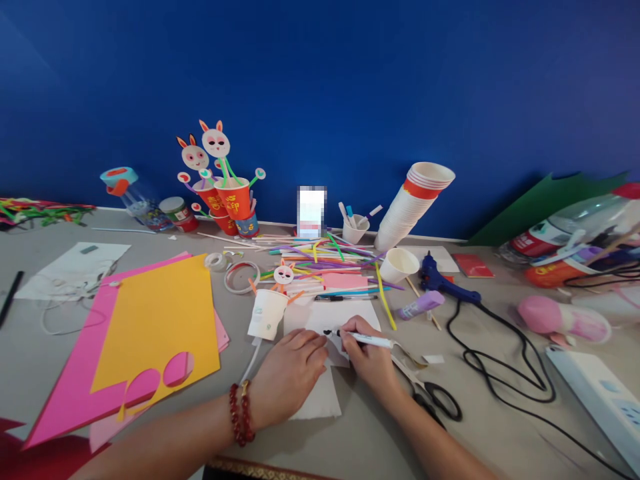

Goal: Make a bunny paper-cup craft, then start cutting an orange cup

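My right hand (369, 360) is closed round a white marker pen (370, 341), whose black tip touches a small white paper cut-out (334, 325) with black marks on it. My left hand (289, 377) lies on the white paper, fingers curled down and pressing it flat beside the pen tip; a red bead bracelet (240, 413) is on that wrist. A white paper cup (267, 313) with a small rabbit face stands just beyond my left hand.
Black scissors (434, 397) lie right of my right hand. Orange and pink card sheets (150, 333) lie at the left. Straws (325, 263), a tape roll (241, 276), a cup stack (410, 203), a blue glue gun (440, 280) with a black cord, a purple glue stick (423, 305) and rabbit cups (227, 193) fill the back.
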A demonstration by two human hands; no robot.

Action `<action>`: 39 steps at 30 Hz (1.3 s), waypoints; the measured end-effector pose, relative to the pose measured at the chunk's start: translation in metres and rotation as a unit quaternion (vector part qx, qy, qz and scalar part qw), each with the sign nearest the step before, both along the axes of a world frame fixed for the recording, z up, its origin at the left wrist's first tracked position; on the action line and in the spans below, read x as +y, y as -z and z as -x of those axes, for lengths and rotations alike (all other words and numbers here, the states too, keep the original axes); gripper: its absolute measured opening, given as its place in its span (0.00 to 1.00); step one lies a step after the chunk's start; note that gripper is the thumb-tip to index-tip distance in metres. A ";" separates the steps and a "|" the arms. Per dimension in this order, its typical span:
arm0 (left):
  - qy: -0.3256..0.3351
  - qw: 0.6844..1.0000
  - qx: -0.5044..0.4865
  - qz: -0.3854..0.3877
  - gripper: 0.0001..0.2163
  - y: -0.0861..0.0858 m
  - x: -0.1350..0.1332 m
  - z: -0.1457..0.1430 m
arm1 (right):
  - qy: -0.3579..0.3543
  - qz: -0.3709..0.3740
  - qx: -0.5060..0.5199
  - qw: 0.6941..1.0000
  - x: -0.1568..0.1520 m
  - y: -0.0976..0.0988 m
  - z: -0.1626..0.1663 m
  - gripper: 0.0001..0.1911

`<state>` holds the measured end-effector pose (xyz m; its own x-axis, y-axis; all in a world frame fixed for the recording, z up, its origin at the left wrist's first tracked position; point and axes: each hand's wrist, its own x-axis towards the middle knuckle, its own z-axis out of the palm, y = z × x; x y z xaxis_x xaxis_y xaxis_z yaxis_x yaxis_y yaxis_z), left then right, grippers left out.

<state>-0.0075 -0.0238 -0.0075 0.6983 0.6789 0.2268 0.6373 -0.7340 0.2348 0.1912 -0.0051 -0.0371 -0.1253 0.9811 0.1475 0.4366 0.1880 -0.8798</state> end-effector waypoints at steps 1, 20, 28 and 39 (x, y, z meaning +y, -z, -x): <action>0.000 1.000 0.001 0.001 0.09 0.000 0.000 0.000 | -0.001 0.003 -0.004 1.000 0.000 0.000 0.000 0.09; -0.001 1.000 -0.004 0.014 0.09 0.001 -0.001 -0.001 | -0.012 -0.016 -0.034 0.999 0.000 0.001 0.000 0.09; -0.001 1.000 -0.009 0.015 0.09 0.002 0.000 -0.002 | -0.021 -0.011 -0.057 0.998 0.001 -0.001 0.003 0.08; -0.003 1.000 -0.006 0.006 0.09 0.001 0.000 -0.002 | -0.023 -0.009 -0.053 0.998 0.000 0.000 0.002 0.08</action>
<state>-0.0054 -0.0239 -0.0082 0.6909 0.6861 0.2278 0.6392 -0.7270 0.2509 0.1891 -0.0052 -0.0374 -0.1852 0.9715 0.1480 0.5170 0.2244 -0.8261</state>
